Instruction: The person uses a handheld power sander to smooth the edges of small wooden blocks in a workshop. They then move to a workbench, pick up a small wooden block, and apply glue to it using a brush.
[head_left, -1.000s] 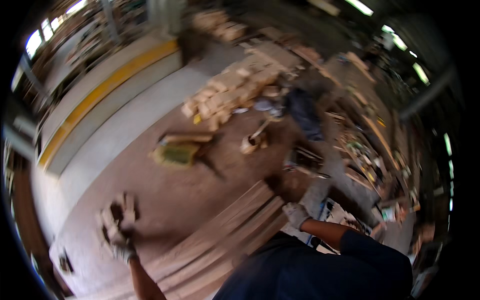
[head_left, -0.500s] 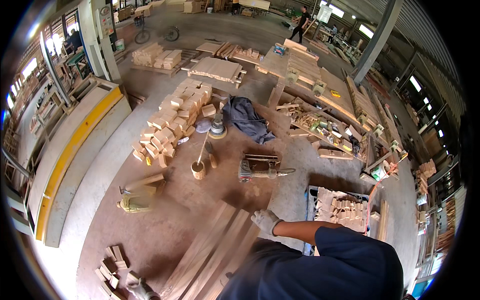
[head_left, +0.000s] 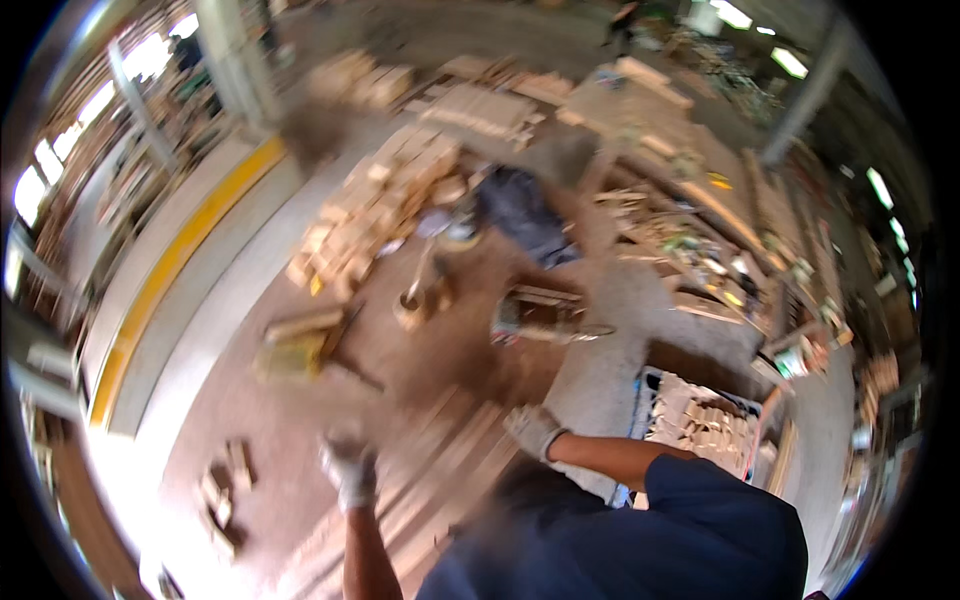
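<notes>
Several long wooden planks (head_left: 432, 470) lie side by side on the brown sheet in front of me, blurred by motion. My right hand (head_left: 535, 432), in a pale work glove, rests near their far right end, its fingers lying toward the outermost plank. Over the left side of the planks is my gloved left hand (head_left: 350, 472), its fingers too smeared to show whether they hold anything. Beyond it, a yellowish-green object (head_left: 290, 358) lies by a wooden piece. Small wood blocks (head_left: 220, 490) are scattered to the left of my left hand.
A large pile of wood blocks (head_left: 380, 205) stands farther off, next to a dark cloth (head_left: 525, 215). A power tool (head_left: 540, 318) and a round wooden container (head_left: 408, 308) sit ahead. A crate (head_left: 648, 385) of wood pieces is at right; a yellow-striped bench (head_left: 170, 290) runs along the left.
My left hand has moved up and right from the small blocks to over the planks. My right hand stays by the plank end. The whole view has shifted and blurred.
</notes>
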